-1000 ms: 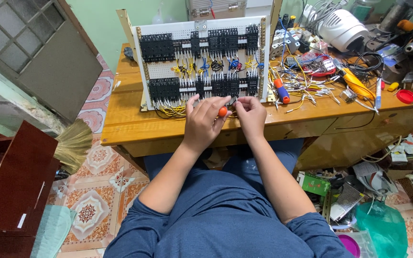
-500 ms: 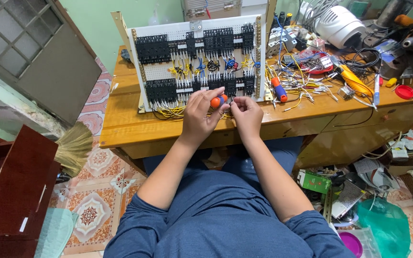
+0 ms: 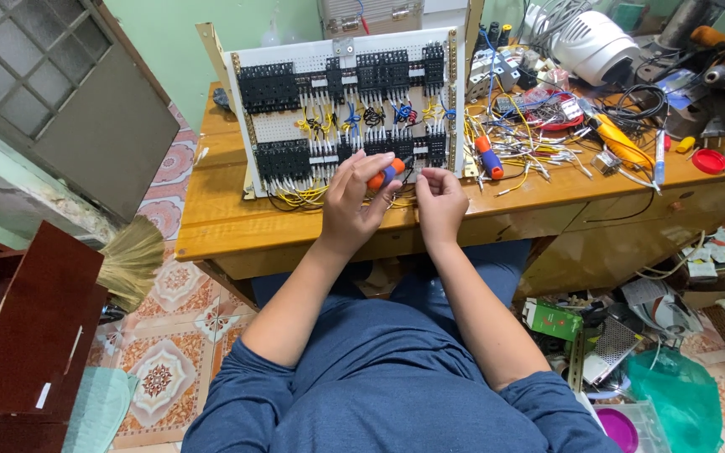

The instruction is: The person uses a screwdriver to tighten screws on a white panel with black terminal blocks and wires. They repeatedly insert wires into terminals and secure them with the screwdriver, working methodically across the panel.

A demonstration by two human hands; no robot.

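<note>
1. Nearest me, low at the right on the floor, I see a clear tub (image 3: 631, 424) with a purple lid inside it, just beside a green plastic bag (image 3: 673, 398); a heap of boxes and cable lies around them.
2. On the wooden table (image 3: 228, 226) my left hand (image 3: 354, 201) is clamped around an orange-and-blue screwdriver (image 3: 386, 174), fingers curled shut on the handle, the tip pointing right toward the lower row of the white wiring panel (image 3: 346, 109).
3. My right hand (image 3: 440, 200) sits just right of it, thumb and fingertips pinched together at the panel's lower edge; I cannot tell what they hold, it is too small.
4. Right of the panel, a second screwdriver (image 3: 488, 157) lies among loose wires.
5. Far right, a red dish (image 3: 560, 113) holds small parts and wire ends.
</note>
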